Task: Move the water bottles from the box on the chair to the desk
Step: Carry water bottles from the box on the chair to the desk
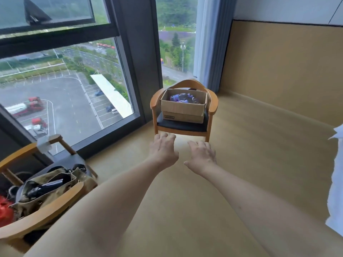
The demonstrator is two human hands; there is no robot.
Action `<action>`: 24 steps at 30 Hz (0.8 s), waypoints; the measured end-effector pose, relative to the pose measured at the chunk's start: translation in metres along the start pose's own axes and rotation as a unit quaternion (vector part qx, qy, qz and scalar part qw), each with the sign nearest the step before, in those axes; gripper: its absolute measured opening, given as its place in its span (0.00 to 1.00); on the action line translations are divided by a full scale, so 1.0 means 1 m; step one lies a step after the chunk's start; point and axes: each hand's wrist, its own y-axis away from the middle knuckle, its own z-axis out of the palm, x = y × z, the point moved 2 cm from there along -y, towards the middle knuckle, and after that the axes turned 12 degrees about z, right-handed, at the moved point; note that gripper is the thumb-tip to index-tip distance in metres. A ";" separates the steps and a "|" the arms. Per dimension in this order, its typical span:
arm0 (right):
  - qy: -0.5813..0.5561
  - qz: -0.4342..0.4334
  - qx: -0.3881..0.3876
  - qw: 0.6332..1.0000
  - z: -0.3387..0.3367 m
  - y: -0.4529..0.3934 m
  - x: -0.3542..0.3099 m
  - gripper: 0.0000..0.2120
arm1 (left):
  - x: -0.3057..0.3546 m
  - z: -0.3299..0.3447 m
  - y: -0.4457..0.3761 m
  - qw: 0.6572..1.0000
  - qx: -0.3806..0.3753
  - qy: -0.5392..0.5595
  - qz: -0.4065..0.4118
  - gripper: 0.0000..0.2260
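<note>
An open cardboard box (pixel 182 110) stands on the black seat of a wooden armchair (pixel 156 101) by the window. Inside the box lies something in purple wrapping (pixel 181 98); whether it is bottles I cannot tell. Both my arms stretch forward over the floor. My left hand (pixel 163 149) and my right hand (pixel 201 154) hover palm down, short of the chair's front edge, fingers relaxed and spread, holding nothing. The desk is out of view.
A second wooden armchair (pixel 42 216) at the lower left holds a khaki bag (pixel 48 190) and dark items. A floor-to-ceiling window (pixel 65 89) fills the left. A curtain (pixel 209 43) hangs behind the far chair. White cloth (pixel 336 182) shows at the right edge.
</note>
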 end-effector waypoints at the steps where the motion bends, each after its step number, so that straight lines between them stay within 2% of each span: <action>1: -0.002 0.001 -0.005 1.000 0.001 -0.016 -0.003 0.32 | -0.006 0.003 -0.017 1.000 -0.002 0.002 -0.003 0.23; 5: 0.008 0.008 -0.011 1.000 0.012 -0.089 -0.014 0.31 | -0.029 0.019 -0.093 1.000 -0.009 0.015 -0.009 0.20; 10: 0.035 0.027 -0.023 0.999 0.025 -0.195 -0.042 0.34 | -0.076 0.038 -0.197 0.997 -0.030 -0.036 0.068 0.23; 20: -0.024 0.106 -0.003 0.994 -0.006 -0.396 -0.103 0.34 | -0.181 0.017 -0.420 0.998 -0.024 -0.021 0.050 0.25; 24: -0.021 0.144 -0.048 0.988 0.008 -0.447 -0.104 0.32 | -0.194 0.049 -0.462 0.993 -0.092 -0.021 0.074 0.25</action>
